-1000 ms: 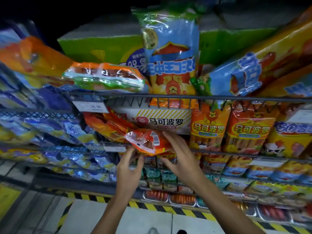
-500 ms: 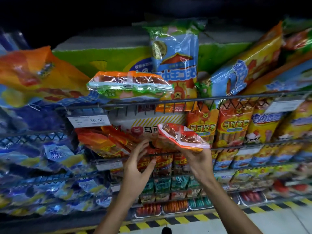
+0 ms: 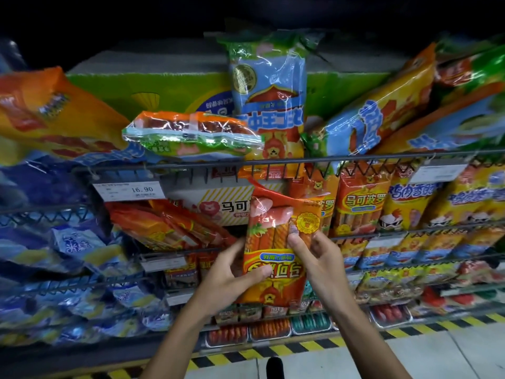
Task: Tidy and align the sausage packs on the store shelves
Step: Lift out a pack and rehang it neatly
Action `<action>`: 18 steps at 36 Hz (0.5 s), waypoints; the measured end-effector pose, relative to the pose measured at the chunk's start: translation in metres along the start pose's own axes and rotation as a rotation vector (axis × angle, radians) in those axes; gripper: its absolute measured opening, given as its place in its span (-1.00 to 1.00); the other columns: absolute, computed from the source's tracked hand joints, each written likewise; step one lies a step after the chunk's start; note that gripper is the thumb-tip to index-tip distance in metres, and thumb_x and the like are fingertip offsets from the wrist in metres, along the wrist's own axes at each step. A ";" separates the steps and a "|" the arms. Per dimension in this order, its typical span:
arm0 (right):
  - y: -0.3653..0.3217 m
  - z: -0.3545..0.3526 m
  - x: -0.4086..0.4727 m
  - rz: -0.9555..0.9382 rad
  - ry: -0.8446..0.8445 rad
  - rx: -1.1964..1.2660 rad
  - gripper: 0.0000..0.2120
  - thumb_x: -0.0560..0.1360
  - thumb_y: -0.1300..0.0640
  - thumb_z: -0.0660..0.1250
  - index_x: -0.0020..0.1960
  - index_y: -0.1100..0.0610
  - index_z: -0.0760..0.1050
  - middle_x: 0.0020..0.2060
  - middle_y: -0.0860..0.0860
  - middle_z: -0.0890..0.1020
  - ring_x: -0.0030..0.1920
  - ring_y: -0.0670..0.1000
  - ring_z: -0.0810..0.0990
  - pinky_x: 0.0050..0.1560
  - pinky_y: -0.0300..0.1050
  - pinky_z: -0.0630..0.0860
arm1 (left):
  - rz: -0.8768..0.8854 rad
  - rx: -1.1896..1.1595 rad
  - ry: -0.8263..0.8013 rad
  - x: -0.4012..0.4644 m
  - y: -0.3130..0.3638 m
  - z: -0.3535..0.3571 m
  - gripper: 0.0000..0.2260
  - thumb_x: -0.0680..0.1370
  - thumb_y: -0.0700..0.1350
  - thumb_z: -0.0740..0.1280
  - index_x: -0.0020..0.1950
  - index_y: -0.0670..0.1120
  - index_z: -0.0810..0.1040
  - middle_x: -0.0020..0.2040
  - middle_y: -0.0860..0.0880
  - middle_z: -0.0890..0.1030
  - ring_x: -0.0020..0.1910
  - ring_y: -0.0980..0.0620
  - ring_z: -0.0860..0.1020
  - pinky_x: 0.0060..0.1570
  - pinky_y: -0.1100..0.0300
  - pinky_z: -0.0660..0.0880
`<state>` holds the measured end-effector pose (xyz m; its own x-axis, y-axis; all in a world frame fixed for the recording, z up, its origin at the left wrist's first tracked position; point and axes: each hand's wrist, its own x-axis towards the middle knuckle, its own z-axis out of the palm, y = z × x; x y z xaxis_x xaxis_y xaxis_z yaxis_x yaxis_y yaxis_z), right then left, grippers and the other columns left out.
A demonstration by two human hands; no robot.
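I hold an orange sausage pack (image 3: 276, 242) upside down in front of the middle shelf, its label facing me. My left hand (image 3: 232, 274) grips its left edge with the thumb across the front. My right hand (image 3: 317, 258) pinches its right edge. Behind it, several orange packs (image 3: 169, 228) lie slumped to the left on the wire shelf (image 3: 175, 254). To the right, matching orange packs (image 3: 360, 201) stand upright in a row.
A striped carton (image 3: 218, 206) sits behind the slumped packs. On the top wire shelf (image 3: 355, 158) stand a tall blue pack (image 3: 269, 99), a flat green-orange pack (image 3: 191, 135) and a green box (image 3: 153, 88). Blue bags (image 3: 68, 242) fill the left shelves. A price tag (image 3: 128, 190) hangs at left.
The pack, held flat by my right hand alone, has been turned upright and brought toward me. My left hand has come over and taken hold of its left edge.
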<state>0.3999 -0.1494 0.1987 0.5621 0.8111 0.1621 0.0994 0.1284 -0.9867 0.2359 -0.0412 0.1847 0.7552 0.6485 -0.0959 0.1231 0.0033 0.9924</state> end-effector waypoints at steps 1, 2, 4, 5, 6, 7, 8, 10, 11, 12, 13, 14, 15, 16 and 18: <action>0.003 -0.002 -0.002 0.023 0.006 0.006 -0.91 0.54 0.05 0.36 -0.04 0.06 0.58 -0.20 -0.16 0.69 -0.13 -0.15 0.65 -0.13 -0.24 0.58 | -0.016 -0.009 0.007 -0.002 -0.002 0.003 -0.55 0.49 -0.09 0.49 0.37 0.03 0.52 0.21 0.11 0.69 0.18 0.07 0.66 0.07 0.15 0.63; 0.004 -0.003 -0.003 0.047 0.007 0.004 -0.87 0.54 0.03 0.37 0.01 0.07 0.61 -0.12 -0.10 0.72 -0.05 -0.08 0.68 -0.07 -0.16 0.62 | -0.032 -0.013 0.017 -0.004 -0.005 0.006 -0.55 0.49 -0.09 0.49 0.36 0.04 0.53 0.20 0.12 0.69 0.18 0.10 0.66 0.06 0.17 0.62; 0.007 -0.004 -0.006 0.104 0.010 0.023 -0.81 0.54 0.02 0.38 0.10 0.07 0.62 -0.01 -0.01 0.74 0.06 0.04 0.70 0.02 -0.04 0.66 | -0.062 -0.027 0.032 -0.008 -0.006 0.012 -0.56 0.48 -0.08 0.49 0.34 0.06 0.53 0.18 0.16 0.69 0.17 0.15 0.65 0.04 0.21 0.62; 0.008 -0.005 -0.007 0.132 0.007 0.047 -0.80 0.54 0.03 0.37 0.13 0.06 0.62 0.02 0.00 0.74 0.07 0.04 0.71 0.02 -0.05 0.66 | -0.081 -0.036 0.033 -0.010 -0.007 0.015 -0.56 0.48 -0.07 0.50 0.34 0.08 0.53 0.18 0.17 0.69 0.16 0.16 0.65 0.03 0.20 0.62; 0.010 -0.005 -0.008 0.160 0.011 0.071 -0.78 0.54 0.04 0.37 0.15 0.07 0.62 0.03 -0.01 0.74 0.08 0.03 0.71 0.00 -0.08 0.67 | -0.101 -0.043 0.036 -0.010 -0.008 0.017 -0.57 0.49 -0.06 0.52 0.33 0.10 0.53 0.17 0.17 0.69 0.16 0.17 0.65 0.02 0.20 0.62; 0.011 -0.005 -0.009 0.182 0.024 0.086 -0.78 0.54 0.04 0.36 0.15 0.08 0.61 0.03 0.00 0.74 0.07 0.04 0.72 -0.02 -0.07 0.67 | -0.119 -0.053 0.042 -0.011 -0.009 0.020 -0.57 0.49 -0.03 0.55 0.32 0.12 0.53 0.16 0.18 0.69 0.15 0.17 0.65 0.02 0.20 0.62; 0.011 -0.004 -0.011 0.207 0.052 0.105 -0.77 0.54 0.04 0.36 0.14 0.11 0.62 0.01 0.02 0.75 0.05 0.06 0.72 -0.03 -0.02 0.68 | -0.138 -0.069 0.057 -0.013 -0.011 0.022 -0.55 0.47 0.02 0.56 0.31 0.14 0.52 0.15 0.20 0.69 0.14 0.18 0.65 0.02 0.21 0.62; 0.015 -0.004 -0.014 0.272 0.140 0.173 -0.75 0.57 0.02 0.36 0.09 0.19 0.61 -0.04 0.10 0.75 0.01 0.13 0.73 -0.06 0.08 0.70 | -0.160 -0.098 0.108 -0.017 -0.014 0.022 -0.45 0.36 0.15 0.56 0.31 0.19 0.52 0.15 0.23 0.69 0.15 0.19 0.65 0.09 0.17 0.63; 0.017 -0.004 -0.015 0.315 0.187 0.242 -0.73 0.58 0.01 0.35 0.09 0.22 0.59 -0.04 0.12 0.75 0.00 0.14 0.73 -0.11 0.06 0.69 | -0.163 -0.104 0.133 -0.021 -0.016 0.021 -0.39 0.30 0.20 0.58 0.33 0.21 0.53 0.18 0.20 0.68 0.17 0.17 0.65 0.14 0.12 0.63; 0.018 -0.005 -0.016 0.363 0.230 0.333 -0.70 0.60 0.00 0.34 0.11 0.24 0.58 -0.03 0.14 0.74 0.00 0.14 0.72 -0.12 0.03 0.69 | -0.158 -0.121 0.159 -0.025 -0.019 0.020 -0.34 0.27 0.25 0.60 0.34 0.22 0.55 0.21 0.16 0.68 0.20 0.13 0.65 0.16 0.06 0.63; 0.018 -0.005 -0.016 0.400 0.251 0.434 -0.68 0.62 -0.01 0.31 0.16 0.24 0.57 0.02 0.15 0.74 0.03 0.13 0.72 -0.09 0.01 0.67 | -0.151 -0.159 0.191 -0.029 -0.021 0.018 -0.29 0.23 0.29 0.63 0.35 0.20 0.57 0.23 0.10 0.68 0.21 0.08 0.65 0.16 0.02 0.64; 0.019 -0.007 -0.016 0.427 0.270 0.521 -0.65 0.64 -0.03 0.28 0.21 0.24 0.56 0.06 0.15 0.73 0.06 0.11 0.72 -0.02 0.03 0.66 | -0.155 -0.216 0.235 -0.033 -0.025 0.016 -0.24 0.18 0.30 0.65 0.34 0.17 0.59 0.23 0.05 0.68 0.21 0.03 0.66 0.15 -0.01 0.64; 0.021 -0.009 -0.016 0.456 0.293 0.580 -0.63 0.65 -0.04 0.25 0.25 0.23 0.55 0.10 0.14 0.72 0.09 0.09 0.71 0.04 0.05 0.63 | -0.167 -0.271 0.284 -0.037 -0.029 0.014 -0.20 0.13 0.30 0.68 0.32 0.15 0.60 0.22 0.00 0.69 0.20 -0.03 0.67 0.16 -0.04 0.63; 0.025 -0.011 -0.016 0.479 0.313 0.622 -0.61 0.66 -0.06 0.23 0.28 0.21 0.54 0.13 0.13 0.71 0.11 0.08 0.71 0.08 0.05 0.61 | -0.183 -0.304 0.322 -0.039 -0.032 0.014 -0.16 0.09 0.30 0.69 0.32 0.12 0.59 0.20 -0.04 0.70 0.19 -0.07 0.68 0.18 -0.08 0.60; 0.030 -0.014 -0.016 0.515 0.338 0.683 -0.52 0.63 -0.15 0.25 0.35 0.20 0.51 0.21 0.13 0.68 0.19 0.08 0.68 0.18 0.07 0.57 | -0.194 -0.316 0.340 -0.042 -0.037 0.021 -0.08 0.04 0.32 0.70 0.34 0.08 0.55 0.18 0.00 0.71 0.18 -0.05 0.68 0.17 -0.07 0.59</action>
<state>0.4051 -0.1660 0.1668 0.6231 0.6652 -0.4113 -0.6763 0.1943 -0.7105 0.2133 -0.0843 0.1507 0.4788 0.8242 -0.3023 -0.0005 0.3446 0.9388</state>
